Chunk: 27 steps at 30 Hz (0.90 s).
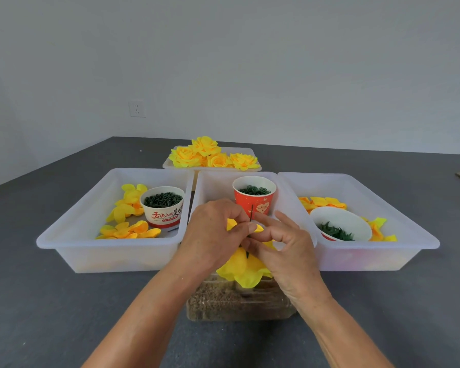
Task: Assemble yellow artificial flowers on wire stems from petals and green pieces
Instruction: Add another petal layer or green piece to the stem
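- Nearest the camera, a clear container [239, 301] of brown granules is seen on the dark grey table [64, 314], directly below the two hands.
- Above it, a thin wire stem [251, 212] is pinched between the curled fingers of the left hand [213, 235] and the right hand [282, 243], its dark tip standing upright above the fingertips.
- Yellow petals [243, 272] are threaded on the stem and hang beneath the hands; a smaller petal piece is held between the fingertips.
- Just behind the hands, a red paper cup [254, 200] filled with green rings is set in the middle tray [210, 184].
- In the left tray [72, 229], loose yellow petals are spread around a white paper bowl [162, 205] of dark green pieces.
- In the right tray [398, 208], a tilted white bowl [340, 221] holding green pieces is placed among more petals.
- Well behind, finished yellow flowers [210, 155] are piled in a far tray [170, 163], near the wall bearing a socket [137, 108].
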Each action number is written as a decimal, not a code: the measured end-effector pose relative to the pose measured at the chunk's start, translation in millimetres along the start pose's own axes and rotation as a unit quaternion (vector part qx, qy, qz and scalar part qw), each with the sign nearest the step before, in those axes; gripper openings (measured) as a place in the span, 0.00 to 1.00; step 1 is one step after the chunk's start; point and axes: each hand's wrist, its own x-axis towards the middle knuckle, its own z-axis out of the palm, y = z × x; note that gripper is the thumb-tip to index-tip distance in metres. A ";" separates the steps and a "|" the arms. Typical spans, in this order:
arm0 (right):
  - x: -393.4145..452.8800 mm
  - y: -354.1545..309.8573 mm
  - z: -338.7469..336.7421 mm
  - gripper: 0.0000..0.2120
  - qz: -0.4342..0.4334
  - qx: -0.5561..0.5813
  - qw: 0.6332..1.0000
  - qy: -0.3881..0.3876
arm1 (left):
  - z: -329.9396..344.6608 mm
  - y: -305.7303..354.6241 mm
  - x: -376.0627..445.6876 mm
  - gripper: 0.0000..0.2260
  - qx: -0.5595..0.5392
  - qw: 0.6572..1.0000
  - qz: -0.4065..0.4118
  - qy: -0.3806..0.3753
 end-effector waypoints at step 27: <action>-8.2 -9.4 15.8 0.09 -0.017 -0.109 0.991 0.070 | 1.6 -9.9 -0.6 0.13 -0.016 0.999 -0.028 0.013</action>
